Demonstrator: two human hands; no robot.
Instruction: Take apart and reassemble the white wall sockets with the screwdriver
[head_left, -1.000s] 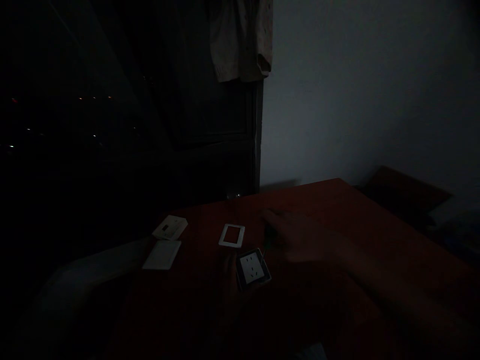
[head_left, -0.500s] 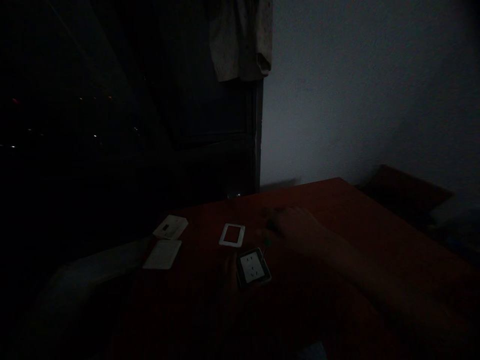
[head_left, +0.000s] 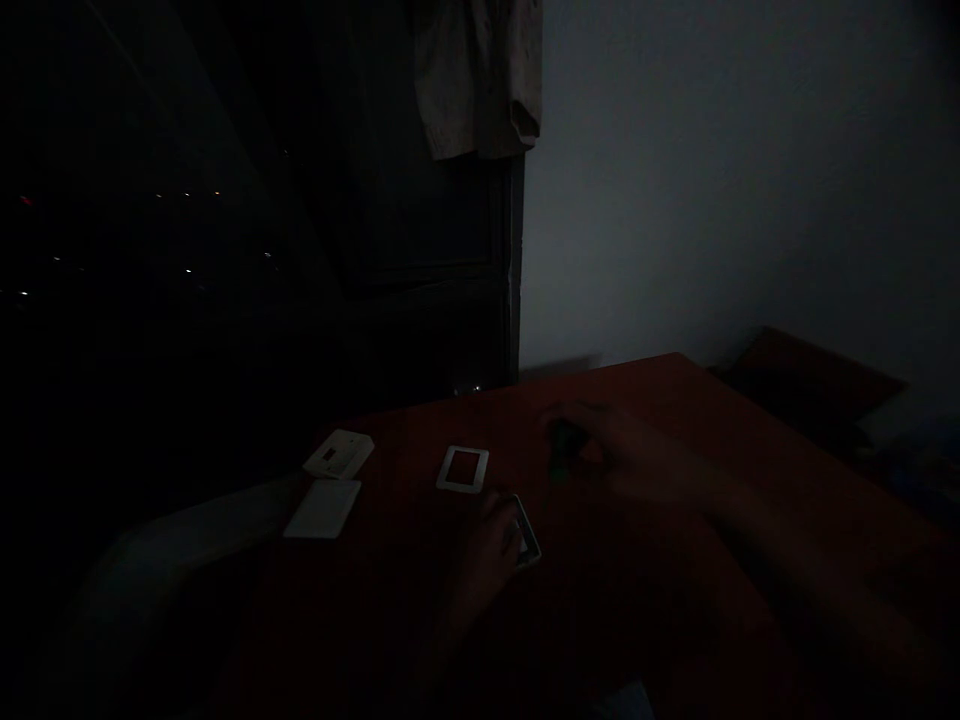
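The room is very dark. My left hand (head_left: 491,545) lies over a wall socket (head_left: 531,545) on the table, its fingers bent onto the socket's face. Most of the socket is hidden, and only its right side with the pale rim shows. Up and to the right, my right hand (head_left: 611,440) is closed around a screwdriver (head_left: 560,455) with a black and green handle. The screwdriver is apart from the socket, and its tip cannot be made out. A white square frame (head_left: 450,484) lies flat just beyond my left hand.
The reddish table (head_left: 645,385) reaches back to the pale wall (head_left: 712,200). On its left lie a white plate (head_left: 322,508) and a white box-like part (head_left: 340,455) with a slot. A cloth (head_left: 480,90) hangs by the dark window. A pale piece (head_left: 630,702) shows at the bottom.
My right hand has lifted the screwdriver off the socket, up and to the right. My left hand has moved from the socket's side onto its face, covering most of it.
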